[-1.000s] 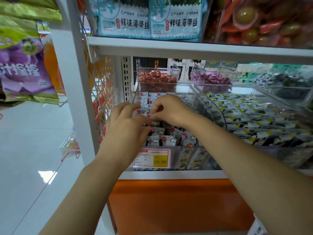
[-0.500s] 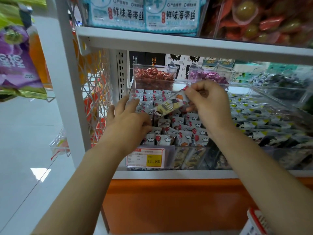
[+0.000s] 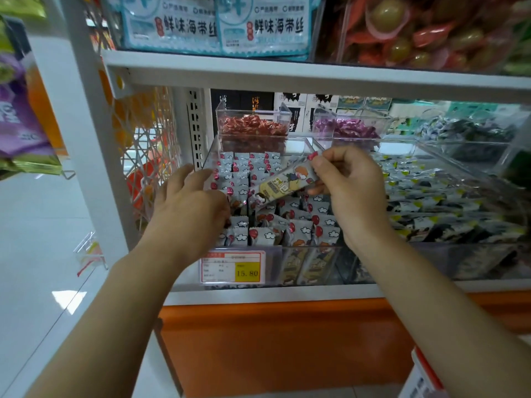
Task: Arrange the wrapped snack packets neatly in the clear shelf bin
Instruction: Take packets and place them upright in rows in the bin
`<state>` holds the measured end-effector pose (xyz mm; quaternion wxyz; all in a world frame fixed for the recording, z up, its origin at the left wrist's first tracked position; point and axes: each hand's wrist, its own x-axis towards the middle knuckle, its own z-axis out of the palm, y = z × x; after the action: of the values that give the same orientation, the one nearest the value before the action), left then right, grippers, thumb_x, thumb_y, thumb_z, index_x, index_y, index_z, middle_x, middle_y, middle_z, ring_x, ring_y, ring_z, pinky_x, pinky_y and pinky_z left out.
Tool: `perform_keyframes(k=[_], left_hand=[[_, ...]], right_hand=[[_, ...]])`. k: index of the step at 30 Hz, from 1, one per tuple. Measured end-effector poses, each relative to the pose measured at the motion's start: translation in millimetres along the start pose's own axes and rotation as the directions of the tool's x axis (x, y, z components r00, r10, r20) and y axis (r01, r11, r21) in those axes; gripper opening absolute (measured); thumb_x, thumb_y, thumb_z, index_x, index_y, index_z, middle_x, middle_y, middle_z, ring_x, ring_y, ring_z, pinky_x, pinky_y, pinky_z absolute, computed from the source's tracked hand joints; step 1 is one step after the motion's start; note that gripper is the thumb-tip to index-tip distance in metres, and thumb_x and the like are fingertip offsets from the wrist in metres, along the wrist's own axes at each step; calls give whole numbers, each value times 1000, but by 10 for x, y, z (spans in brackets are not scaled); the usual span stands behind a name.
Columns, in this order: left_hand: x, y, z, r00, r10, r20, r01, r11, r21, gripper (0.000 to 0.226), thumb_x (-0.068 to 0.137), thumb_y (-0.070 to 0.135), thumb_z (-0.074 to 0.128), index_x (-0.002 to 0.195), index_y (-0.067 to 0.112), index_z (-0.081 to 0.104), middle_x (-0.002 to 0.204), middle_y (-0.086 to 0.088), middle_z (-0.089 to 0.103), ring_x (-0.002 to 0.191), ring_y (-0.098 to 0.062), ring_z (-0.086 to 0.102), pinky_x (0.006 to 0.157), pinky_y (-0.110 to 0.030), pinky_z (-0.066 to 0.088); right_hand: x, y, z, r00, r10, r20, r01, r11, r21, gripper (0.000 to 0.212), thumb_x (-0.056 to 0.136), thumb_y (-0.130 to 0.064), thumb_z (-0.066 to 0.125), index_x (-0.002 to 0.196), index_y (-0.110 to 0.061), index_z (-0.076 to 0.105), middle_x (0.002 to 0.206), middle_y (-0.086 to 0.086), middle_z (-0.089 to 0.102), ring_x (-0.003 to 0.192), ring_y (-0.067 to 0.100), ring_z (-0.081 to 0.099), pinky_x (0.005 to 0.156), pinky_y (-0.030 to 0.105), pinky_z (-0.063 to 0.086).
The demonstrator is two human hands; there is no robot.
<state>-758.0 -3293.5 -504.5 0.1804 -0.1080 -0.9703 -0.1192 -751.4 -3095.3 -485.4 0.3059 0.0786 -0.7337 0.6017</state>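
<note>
Lifting out: one packet [image 3: 283, 186] now hangs tilted above the middle of the bin. A second ago both hands were down among the rows and nothing was raised.
Right hand [image 3: 353, 191]: fingers and thumb are curled, pinching the packet's upper end over the bin's right half.
Rows of packets [image 3: 241, 173]: at the back of the bin they stand in tidy upright ranks. Towards its front they lean and overlap.
Left hand [image 3: 189, 208]: fingers are nearly straight, laid on the rows at the bin's left side and gripping nothing. It has barely moved.
Bin [image 3: 298, 139]: clear-walled and nearly full, it sits on the shelf [image 3: 258, 294].
Price tag [image 3: 232, 267]: fixed to the left of the bin's front wall.
Neighbour bin [image 3: 445, 196]: just right of the bin, it holds darker packets.
Meaning: the packet was probably pulled out so it can be set back straight. The front rows still need tidying, so the job looks about midway.
</note>
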Motion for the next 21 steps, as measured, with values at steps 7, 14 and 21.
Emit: perform_keyframes(k=[7, 14, 21], left_hand=[[-43, 75, -52, 956, 105, -272, -129, 989, -73, 24, 92, 20, 53, 109, 15, 69, 135, -5, 52, 125, -33, 37, 101, -42, 30], [-159, 371, -122, 990, -134, -37, 42, 543, -839, 17, 94, 28, 48, 97, 22, 64, 75, 10, 66, 67, 1, 62, 51, -12, 46], [-166, 388, -140, 954, -202, 222, 212, -68, -975, 16, 73, 24, 63, 85, 15, 67, 66, 5, 63, 59, -5, 60, 52, -15, 49]], right_hand=[[-30, 11, -61, 986, 168, 0, -163, 955, 248, 12, 93, -7, 54, 81, -8, 59, 70, -2, 63, 54, 10, 61, 60, 27, 57], [-140, -40, -199, 931, 335, 142, -355, 747, 562, 20, 91, -8, 54, 73, -8, 63, 58, -4, 63, 57, 11, 59, 52, 20, 52], [-190, -40, -301, 894, 351, 280, -449, 695, 562, 25, 80, -11, 60, 58, -16, 72, 60, -3, 65, 53, 8, 60, 50, 20, 52]])
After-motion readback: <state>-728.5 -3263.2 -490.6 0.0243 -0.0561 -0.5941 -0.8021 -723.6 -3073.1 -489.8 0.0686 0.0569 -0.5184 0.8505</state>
